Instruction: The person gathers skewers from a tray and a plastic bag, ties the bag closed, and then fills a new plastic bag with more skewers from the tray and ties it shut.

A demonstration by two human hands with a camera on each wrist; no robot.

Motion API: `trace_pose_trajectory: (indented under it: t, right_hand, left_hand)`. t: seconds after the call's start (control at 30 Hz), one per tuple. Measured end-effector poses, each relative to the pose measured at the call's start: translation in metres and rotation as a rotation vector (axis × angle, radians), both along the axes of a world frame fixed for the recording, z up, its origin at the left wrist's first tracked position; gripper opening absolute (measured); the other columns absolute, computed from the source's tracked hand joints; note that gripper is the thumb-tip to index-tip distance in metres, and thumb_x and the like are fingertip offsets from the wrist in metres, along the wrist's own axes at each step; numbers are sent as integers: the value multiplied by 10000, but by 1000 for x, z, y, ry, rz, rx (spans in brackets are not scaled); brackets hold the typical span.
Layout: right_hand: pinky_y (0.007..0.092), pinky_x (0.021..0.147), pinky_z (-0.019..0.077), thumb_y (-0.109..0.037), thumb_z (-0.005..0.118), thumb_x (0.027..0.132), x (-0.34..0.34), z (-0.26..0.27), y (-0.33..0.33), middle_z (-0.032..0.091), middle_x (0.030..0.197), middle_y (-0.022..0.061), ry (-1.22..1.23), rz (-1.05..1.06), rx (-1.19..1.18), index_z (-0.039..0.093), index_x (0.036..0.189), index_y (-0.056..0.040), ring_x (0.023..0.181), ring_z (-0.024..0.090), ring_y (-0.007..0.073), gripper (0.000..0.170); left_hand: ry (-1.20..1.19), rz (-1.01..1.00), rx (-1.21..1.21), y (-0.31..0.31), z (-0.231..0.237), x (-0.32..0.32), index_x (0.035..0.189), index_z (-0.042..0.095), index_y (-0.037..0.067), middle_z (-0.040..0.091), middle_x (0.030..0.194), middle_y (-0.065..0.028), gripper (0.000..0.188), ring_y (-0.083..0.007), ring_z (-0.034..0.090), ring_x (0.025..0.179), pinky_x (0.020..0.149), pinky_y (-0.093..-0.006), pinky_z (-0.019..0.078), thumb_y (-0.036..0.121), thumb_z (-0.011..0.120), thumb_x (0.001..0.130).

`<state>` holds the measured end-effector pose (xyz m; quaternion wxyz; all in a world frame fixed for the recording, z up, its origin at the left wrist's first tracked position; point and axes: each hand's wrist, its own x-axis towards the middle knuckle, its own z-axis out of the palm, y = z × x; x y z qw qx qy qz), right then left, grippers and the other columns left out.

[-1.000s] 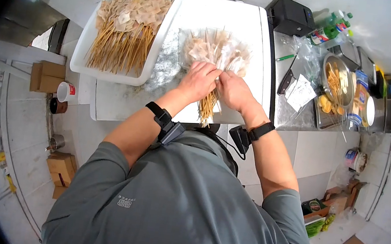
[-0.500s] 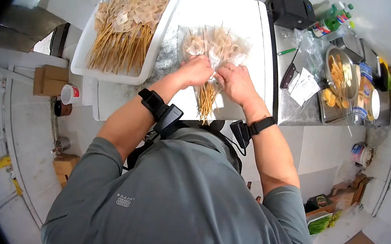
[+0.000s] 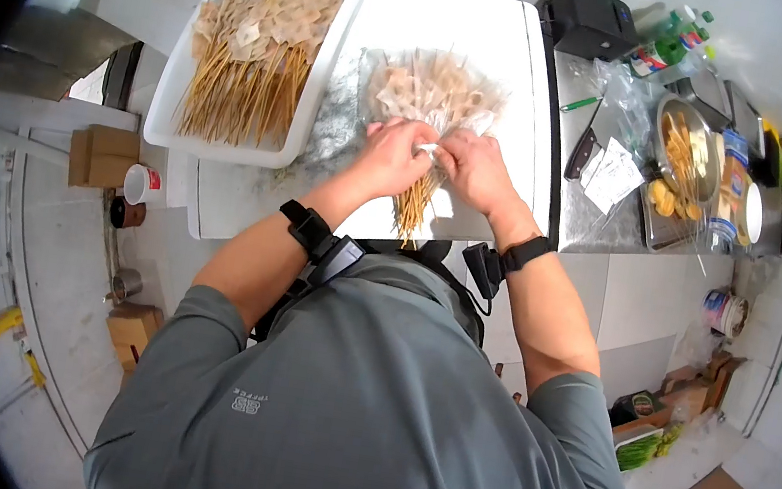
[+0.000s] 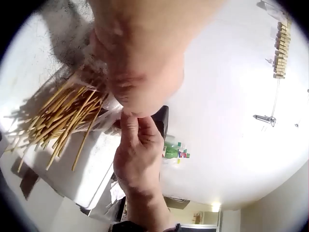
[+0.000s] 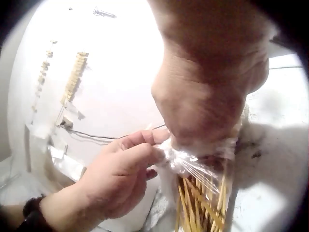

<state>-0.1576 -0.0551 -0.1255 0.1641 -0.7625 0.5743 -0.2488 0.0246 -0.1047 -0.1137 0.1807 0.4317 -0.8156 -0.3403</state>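
A bundle of food skewers point(image 3: 439, 90) lies on the white tabletop, its food end wrapped in a clear plastic bag point(image 5: 181, 162) and its bare sticks point(image 4: 60, 118) pointing toward the person. The bag is gathered and twisted around the upper part of the sticks. My left hand point(image 3: 396, 156) pinches the gathered plastic between thumb and fingers, on the left of the bundle. From the right side, my right hand point(image 3: 476, 168) pinches the plastic too, fingertips close to the left hand's. In the right wrist view, the plastic stretches in tight folds over the sticks.
A white tub point(image 3: 158, 98) full of more skewers stands on the left. Right of the white tabletop point(image 3: 509, 201), a steel counter holds a knife point(image 3: 581, 154), paper slips point(image 3: 613, 177), a bowl of sticks point(image 3: 671, 109) and bottles point(image 3: 666, 58). A black machine point(image 3: 586, 21) sits behind.
The hands moved apart with the plastic half a second ago and have come together again over the bundle. A white twist of plastic now shows between the fingertips. The skewers stayed on the tabletop.
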Motion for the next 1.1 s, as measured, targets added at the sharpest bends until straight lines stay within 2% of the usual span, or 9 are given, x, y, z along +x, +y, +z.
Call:
trace_pose_trajectory:
  t: [0.1, 0.2, 0.27, 0.3, 0.47, 0.6, 0.9, 1.07, 1.1]
  right_hand:
    - [414, 854, 407, -224, 608, 890, -2, -6, -4, 640, 908, 74, -56, -5, 50, 684, 915, -108, 906, 598, 282, 141]
    - [414, 857, 411, -219, 600, 892, -1, -4, -4, 639, 902, 78, -74, -14, 47, 677, 899, -100, 904, 598, 291, 142]
    - [427, 850, 422, -212, 591, 894, 0, -2, -4, 638, 912, 89, 6, -24, 105, 668, 896, -91, 904, 599, 303, 144]
    - [427, 850, 422, -212, 591, 894, 2, 0, -3, 638, 912, 89, 8, -24, 103, 668, 896, -91, 904, 599, 303, 144]
    - [435, 814, 463, -199, 589, 887, 4, 13, -1, 631, 935, 110, 16, -30, 35, 663, 925, -96, 889, 604, 326, 132]
    - [431, 789, 493, -196, 605, 875, 9, 27, 1, 628, 937, 115, -65, -136, 86, 672, 917, -104, 875, 612, 336, 122]
    - [437, 774, 504, -195, 633, 851, -19, 11, -13, 634, 872, 169, -84, -150, 190, 697, 863, -56, 855, 613, 367, 154]
    - [432, 814, 511, -192, 655, 846, -9, 0, -4, 632, 958, 159, -96, -283, 93, 679, 964, -50, 878, 620, 363, 186]
    - [425, 830, 514, -197, 670, 842, -6, 1, 4, 630, 985, 160, -176, -374, 35, 664, 1023, -29, 887, 630, 352, 247]
  left_hand:
    - [-3, 31, 87, 4, 2, -3, 1102, 615, 75, 649, 1030, -108, 367, -261, 582, 1048, 984, -416, 342, 205, 672, 763]
    - [-28, -31, -48, 6, 1, -2, 1096, 614, 76, 642, 1045, -114, 341, -270, 576, 1056, 981, -412, 349, 161, 660, 770]
    - [-13, -104, -439, 3, -15, 1, 1033, 624, 83, 626, 986, -104, 283, -274, 575, 1023, 948, -407, 365, 147, 674, 762]
    - [-11, -104, -441, 2, -12, 2, 1033, 624, 83, 626, 986, -104, 283, -274, 575, 1023, 948, -407, 365, 147, 674, 762]
    - [-495, -287, -749, 4, -1, 1, 856, 614, 59, 573, 830, -104, 116, -266, 577, 895, 840, -410, 385, 147, 589, 785]
    - [-643, -267, -781, 5, 11, 2, 822, 618, 72, 583, 790, -96, 111, -259, 586, 800, 789, -417, 391, 151, 551, 782]
    - [-621, -292, -547, 26, -5, 19, 824, 624, 87, 636, 838, -91, 120, -263, 629, 816, 787, -443, 411, 182, 552, 816]
    - [-317, -191, -143, 22, -9, 31, 877, 605, 37, 634, 889, -160, 208, -338, 630, 888, 812, -460, 467, 211, 492, 882]
    - [-330, -175, 39, 19, -12, 34, 1010, 661, 30, 657, 1019, -189, 318, -385, 626, 942, 841, -461, 477, 254, 450, 929]
